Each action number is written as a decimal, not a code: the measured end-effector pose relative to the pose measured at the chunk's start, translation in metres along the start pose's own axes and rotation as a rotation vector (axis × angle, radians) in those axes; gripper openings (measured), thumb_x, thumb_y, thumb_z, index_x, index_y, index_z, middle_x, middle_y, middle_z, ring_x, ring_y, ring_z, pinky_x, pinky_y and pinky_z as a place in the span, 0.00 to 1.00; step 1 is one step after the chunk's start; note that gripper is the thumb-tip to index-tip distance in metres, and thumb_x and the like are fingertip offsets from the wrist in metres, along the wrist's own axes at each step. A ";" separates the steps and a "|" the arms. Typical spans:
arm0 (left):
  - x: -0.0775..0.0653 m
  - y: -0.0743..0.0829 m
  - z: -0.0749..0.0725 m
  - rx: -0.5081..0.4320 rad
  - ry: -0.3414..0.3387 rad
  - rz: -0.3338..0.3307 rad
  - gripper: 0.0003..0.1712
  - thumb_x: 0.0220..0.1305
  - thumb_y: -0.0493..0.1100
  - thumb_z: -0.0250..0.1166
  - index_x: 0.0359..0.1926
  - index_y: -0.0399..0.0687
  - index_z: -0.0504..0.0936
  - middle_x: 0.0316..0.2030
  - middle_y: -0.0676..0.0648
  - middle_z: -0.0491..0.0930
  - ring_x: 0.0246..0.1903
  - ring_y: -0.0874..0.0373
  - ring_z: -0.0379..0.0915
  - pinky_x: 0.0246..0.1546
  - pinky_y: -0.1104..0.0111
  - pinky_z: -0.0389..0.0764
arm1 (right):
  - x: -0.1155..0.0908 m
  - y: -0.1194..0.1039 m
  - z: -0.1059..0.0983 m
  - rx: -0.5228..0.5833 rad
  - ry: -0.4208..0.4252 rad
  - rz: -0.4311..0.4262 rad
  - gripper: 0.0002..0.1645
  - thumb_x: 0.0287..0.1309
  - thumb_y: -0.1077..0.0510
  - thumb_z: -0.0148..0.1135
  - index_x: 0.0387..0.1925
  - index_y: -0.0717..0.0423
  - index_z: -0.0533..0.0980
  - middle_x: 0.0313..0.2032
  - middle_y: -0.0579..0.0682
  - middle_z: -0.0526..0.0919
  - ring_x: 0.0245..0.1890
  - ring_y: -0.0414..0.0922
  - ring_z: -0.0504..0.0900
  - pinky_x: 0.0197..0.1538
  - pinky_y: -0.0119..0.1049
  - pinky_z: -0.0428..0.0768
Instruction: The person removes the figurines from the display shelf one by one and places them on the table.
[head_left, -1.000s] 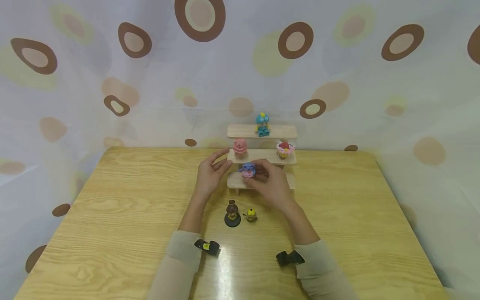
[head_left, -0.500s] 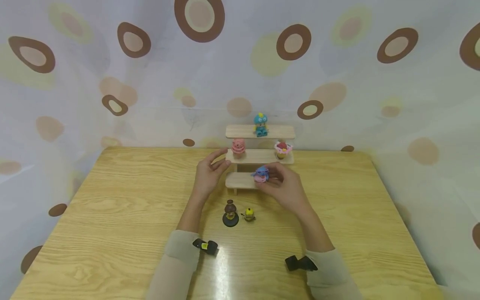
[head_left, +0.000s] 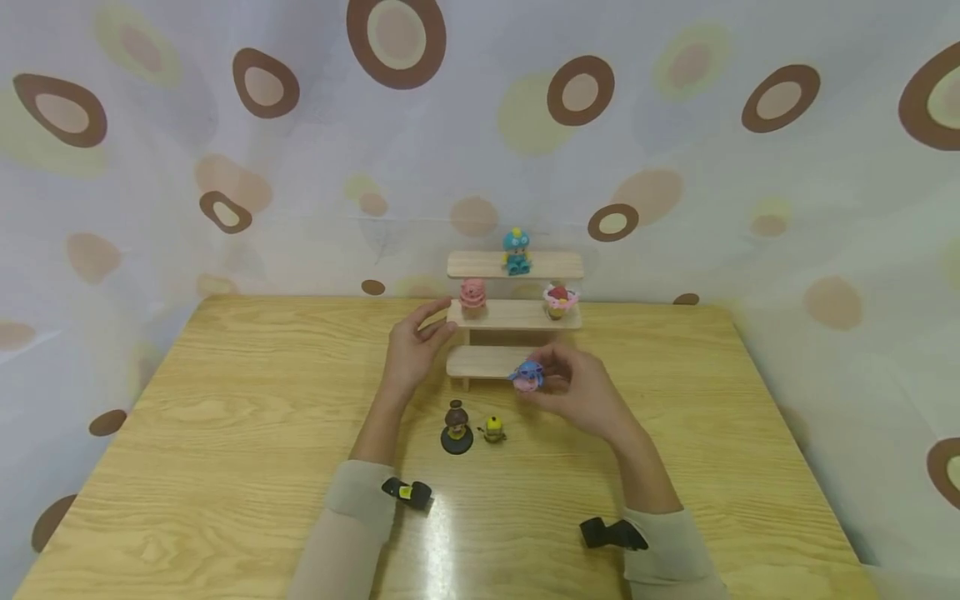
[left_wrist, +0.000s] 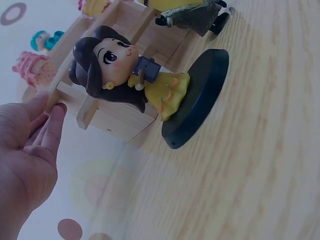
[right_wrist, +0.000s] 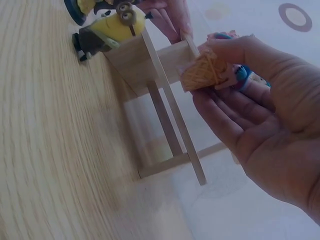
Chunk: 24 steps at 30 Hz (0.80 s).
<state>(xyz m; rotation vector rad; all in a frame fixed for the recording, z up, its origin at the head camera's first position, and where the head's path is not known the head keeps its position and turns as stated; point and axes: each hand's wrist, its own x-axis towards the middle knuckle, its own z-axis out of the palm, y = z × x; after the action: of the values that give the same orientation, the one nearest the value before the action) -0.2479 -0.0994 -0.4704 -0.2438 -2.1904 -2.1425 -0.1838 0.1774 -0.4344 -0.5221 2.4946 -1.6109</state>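
Observation:
My right hand (head_left: 588, 396) pinches a blue-and-pink ice-cream-cone figurine (head_left: 528, 377) in front of the lowest shelf; its waffle cone (right_wrist: 202, 74) shows between thumb and fingers in the right wrist view. With thumb and fingers, my left hand (head_left: 411, 354) holds the left end of the middle board of a three-step wooden display shelf (head_left: 510, 314). On that board stand a pink ice-cream figurine (head_left: 473, 297) at left and a pink-and-white one with a red top (head_left: 559, 302) at right. A teal-capped doll (head_left: 516, 252) sits on the top board.
On the table (head_left: 247, 433) before the shelf stand a dark-haired figurine in a yellow dress on a round black base (left_wrist: 197, 100) and a yellow minion figurine (right_wrist: 117, 30). A patterned cloth (head_left: 322, 167) hangs behind the table.
My right hand has carried the ice-cream-cone figurine right and toward me, from over the lowest board to its front edge. My left hand has kept its hold on the shelf.

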 end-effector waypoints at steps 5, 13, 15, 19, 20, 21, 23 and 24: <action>-0.001 0.000 -0.001 0.006 -0.002 -0.002 0.26 0.74 0.38 0.68 0.70 0.44 0.79 0.72 0.45 0.73 0.66 0.46 0.78 0.61 0.68 0.83 | -0.002 0.007 -0.006 0.034 -0.106 -0.012 0.23 0.55 0.68 0.80 0.50 0.59 0.79 0.46 0.54 0.85 0.48 0.50 0.87 0.55 0.39 0.90; 0.000 -0.001 0.000 0.009 0.008 -0.012 0.26 0.74 0.38 0.69 0.70 0.45 0.79 0.73 0.46 0.73 0.65 0.47 0.79 0.60 0.68 0.84 | -0.007 0.010 -0.013 0.052 -0.248 -0.005 0.25 0.57 0.70 0.78 0.55 0.63 0.79 0.50 0.54 0.83 0.52 0.51 0.84 0.57 0.43 0.89; 0.000 0.000 0.000 0.012 0.011 -0.018 0.26 0.73 0.38 0.69 0.70 0.46 0.79 0.73 0.46 0.73 0.65 0.47 0.79 0.60 0.68 0.84 | -0.008 0.010 -0.014 0.033 -0.267 0.001 0.26 0.57 0.69 0.78 0.57 0.64 0.80 0.51 0.53 0.83 0.54 0.51 0.83 0.58 0.42 0.89; 0.000 0.000 0.000 0.015 0.008 -0.024 0.26 0.73 0.39 0.69 0.70 0.46 0.79 0.73 0.47 0.73 0.65 0.48 0.79 0.60 0.68 0.84 | -0.011 0.011 -0.015 -0.006 -0.294 0.017 0.23 0.59 0.65 0.78 0.56 0.62 0.81 0.50 0.51 0.84 0.55 0.51 0.83 0.58 0.43 0.89; 0.000 0.000 0.000 0.013 0.007 -0.024 0.26 0.73 0.39 0.69 0.70 0.47 0.79 0.73 0.47 0.73 0.65 0.47 0.78 0.60 0.68 0.84 | -0.012 0.012 -0.015 -0.012 -0.301 0.021 0.22 0.59 0.65 0.78 0.55 0.61 0.82 0.49 0.51 0.85 0.54 0.51 0.83 0.57 0.43 0.89; 0.000 0.000 0.000 0.012 0.006 -0.024 0.26 0.73 0.39 0.69 0.70 0.46 0.79 0.73 0.46 0.72 0.66 0.47 0.78 0.61 0.68 0.84 | -0.012 0.012 -0.016 -0.020 -0.308 0.025 0.21 0.59 0.65 0.78 0.53 0.60 0.82 0.48 0.51 0.85 0.53 0.51 0.83 0.56 0.43 0.89; -0.001 -0.001 0.000 0.009 0.004 -0.023 0.26 0.73 0.39 0.69 0.70 0.46 0.79 0.73 0.46 0.72 0.66 0.47 0.78 0.61 0.68 0.84 | -0.013 0.014 -0.015 -0.027 -0.323 0.039 0.21 0.57 0.66 0.79 0.52 0.58 0.82 0.47 0.52 0.85 0.51 0.50 0.83 0.54 0.42 0.90; -0.001 -0.001 0.000 0.007 0.004 -0.023 0.26 0.73 0.39 0.69 0.70 0.46 0.79 0.73 0.46 0.72 0.66 0.47 0.78 0.61 0.68 0.84 | -0.013 0.015 -0.015 -0.029 -0.329 0.045 0.21 0.57 0.66 0.79 0.51 0.58 0.82 0.47 0.52 0.85 0.51 0.50 0.83 0.53 0.41 0.90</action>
<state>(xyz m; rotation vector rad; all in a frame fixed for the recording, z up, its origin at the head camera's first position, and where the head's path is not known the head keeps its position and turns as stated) -0.2473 -0.0996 -0.4712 -0.2151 -2.2087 -2.1447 -0.1790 0.2004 -0.4426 -0.6692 2.2714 -1.3482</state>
